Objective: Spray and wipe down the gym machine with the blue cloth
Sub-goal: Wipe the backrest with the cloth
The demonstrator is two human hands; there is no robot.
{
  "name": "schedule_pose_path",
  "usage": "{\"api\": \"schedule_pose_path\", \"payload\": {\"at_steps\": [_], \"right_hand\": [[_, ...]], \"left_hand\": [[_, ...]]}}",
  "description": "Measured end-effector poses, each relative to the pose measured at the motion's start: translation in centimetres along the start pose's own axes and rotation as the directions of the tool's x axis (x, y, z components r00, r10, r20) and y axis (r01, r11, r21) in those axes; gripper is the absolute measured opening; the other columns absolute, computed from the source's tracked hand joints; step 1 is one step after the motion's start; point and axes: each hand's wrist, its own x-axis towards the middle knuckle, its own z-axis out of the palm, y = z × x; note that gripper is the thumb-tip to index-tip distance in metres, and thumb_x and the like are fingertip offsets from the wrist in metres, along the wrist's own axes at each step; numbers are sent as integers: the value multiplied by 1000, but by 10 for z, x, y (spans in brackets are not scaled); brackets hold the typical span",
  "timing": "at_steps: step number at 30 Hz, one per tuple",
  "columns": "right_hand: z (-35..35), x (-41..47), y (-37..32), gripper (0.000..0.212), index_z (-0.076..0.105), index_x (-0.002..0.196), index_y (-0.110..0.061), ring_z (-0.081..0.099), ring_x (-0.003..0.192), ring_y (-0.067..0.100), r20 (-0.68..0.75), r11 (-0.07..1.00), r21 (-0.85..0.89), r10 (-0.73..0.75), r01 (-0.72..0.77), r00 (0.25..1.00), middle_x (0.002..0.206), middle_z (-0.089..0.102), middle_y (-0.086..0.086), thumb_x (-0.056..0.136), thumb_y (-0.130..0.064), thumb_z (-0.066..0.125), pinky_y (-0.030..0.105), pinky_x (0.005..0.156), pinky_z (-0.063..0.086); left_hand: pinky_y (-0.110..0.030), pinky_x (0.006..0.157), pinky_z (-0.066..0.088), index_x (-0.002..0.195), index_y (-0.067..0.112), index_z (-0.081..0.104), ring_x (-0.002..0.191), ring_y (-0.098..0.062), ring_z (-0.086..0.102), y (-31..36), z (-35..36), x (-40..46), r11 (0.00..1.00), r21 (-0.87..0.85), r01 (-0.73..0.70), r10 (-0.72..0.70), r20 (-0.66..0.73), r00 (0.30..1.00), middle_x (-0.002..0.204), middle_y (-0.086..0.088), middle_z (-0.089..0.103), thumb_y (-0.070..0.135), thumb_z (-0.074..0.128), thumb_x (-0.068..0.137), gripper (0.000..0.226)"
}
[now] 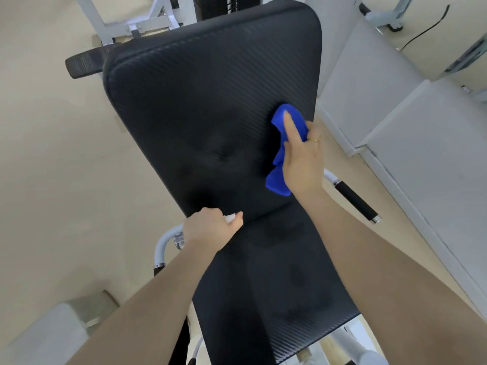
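Note:
The gym machine's black padded backrest (200, 101) fills the middle of the view, with the black seat pad (276, 285) below it. My right hand (303, 156) holds the blue cloth (282, 143) against the right side of the backrest, index finger stretched over the cloth, the other fingers curled round it. My left hand (210, 230) grips a small spray bottle (230, 218) at the lower edge of the backrest. Only the bottle's white tip shows past my fingers.
A black-gripped handle (355, 201) on a white bar sticks out to the right of the seat. A white curved bar (163, 243) sits under my left wrist. White machine frame (137, 25) and a black footrest (84, 64) lie beyond the backrest. White cabinets (408, 127) stand at right.

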Motion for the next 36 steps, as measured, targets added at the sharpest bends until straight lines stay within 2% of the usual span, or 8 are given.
{"api": "schedule_pose_path", "payload": {"at_steps": [7,12,15,19,23,26,33,36], "right_hand": [[61,-65,-22,63,26,146,-13,48,98,34,31,905,174,389,-388,921,128,41,19,89,-2,51,39,88,42],[71,-77,-60,62,37,140,-12,48,102,37,-61,964,228,155,-138,986,126,43,23,83,7,49,38,85,44],[36,-15,-68,59,32,145,-22,40,117,29,-209,924,310,297,-224,932,136,35,15,90,-1,37,20,92,23],[22,16,-96,64,44,139,-23,48,98,33,-381,957,242,244,-158,892,127,45,20,81,6,40,27,83,33],[63,-42,-139,69,39,129,-31,52,79,34,-222,988,-23,-151,150,963,122,39,13,70,6,38,36,71,46],[63,-45,-137,68,39,128,-34,53,79,36,-174,969,-47,-246,241,954,121,35,10,70,2,34,37,71,47],[36,6,-143,60,39,141,-20,48,104,29,-342,917,372,283,-148,896,125,41,16,85,2,35,29,92,37],[60,-22,-170,62,43,137,-18,51,91,32,-365,981,190,104,-35,925,115,48,22,79,5,44,35,83,44]], "left_hand": [[-30,57,41,63,20,35,65,-22,54,-41,-4,1,986,-113,-125,107,-154,982,64,2,45,56,47,85,44],[-24,50,32,61,14,47,52,-17,46,-62,-12,-2,915,-284,-286,175,-358,917,57,0,48,45,43,77,35],[-23,54,37,70,5,55,60,-20,52,-71,-33,-6,855,-376,-358,172,-446,879,65,-5,57,40,46,80,38],[-13,53,36,64,11,52,58,-8,49,-87,-49,-5,725,-607,-326,24,-452,892,59,7,55,20,57,86,24],[-10,53,38,81,17,50,54,1,50,-99,-63,-2,602,-743,-292,-87,-425,901,63,9,54,12,60,85,12],[-7,53,38,93,15,48,55,5,52,-100,-73,2,527,-788,-318,-86,-422,903,71,9,55,11,60,85,15],[-10,54,37,88,16,47,59,-6,50,-109,-77,19,516,-774,-366,55,-396,917,75,-6,60,18,60,87,13],[-21,58,43,84,16,50,70,-26,58,-116,-76,24,480,-781,-400,92,-408,908,76,-10,62,16,61,86,11]]}}
